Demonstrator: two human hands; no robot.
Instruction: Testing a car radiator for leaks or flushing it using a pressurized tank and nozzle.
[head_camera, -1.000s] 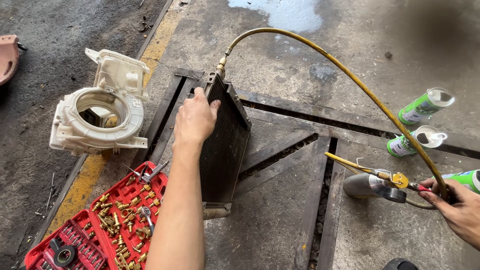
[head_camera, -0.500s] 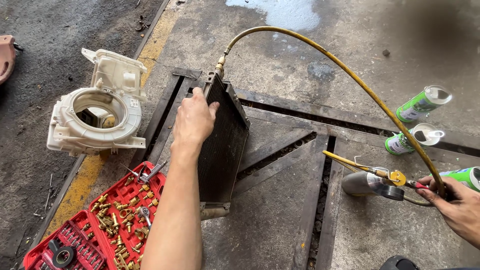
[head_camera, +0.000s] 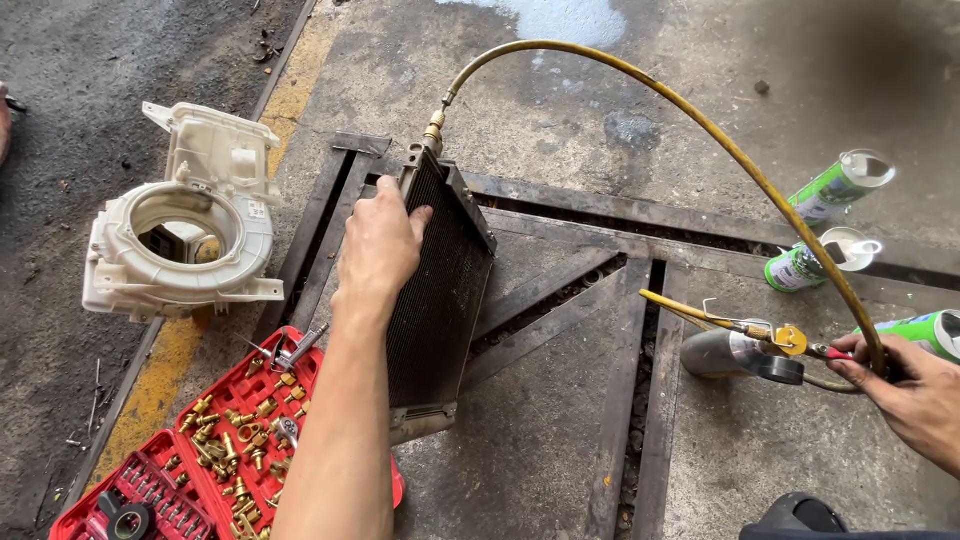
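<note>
The left hand (head_camera: 380, 245) grips the top edge of the black finned radiator core (head_camera: 440, 280), holding it upright on edge — its long axis runs away from the person. From the core's far end a yellow hose (head_camera: 700, 120) arcs rightward to the right hand (head_camera: 915, 390), clenched around the hose's end fitting — beside a metal canister (head_camera: 725, 352).

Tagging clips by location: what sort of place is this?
Probably a vehicle repair workshop floor. The left hand steadies a finned radiator-like core on stained concrete, fed by a yellow hose; a red tray of brass fittings and a white blower housing lie nearby.
</note>
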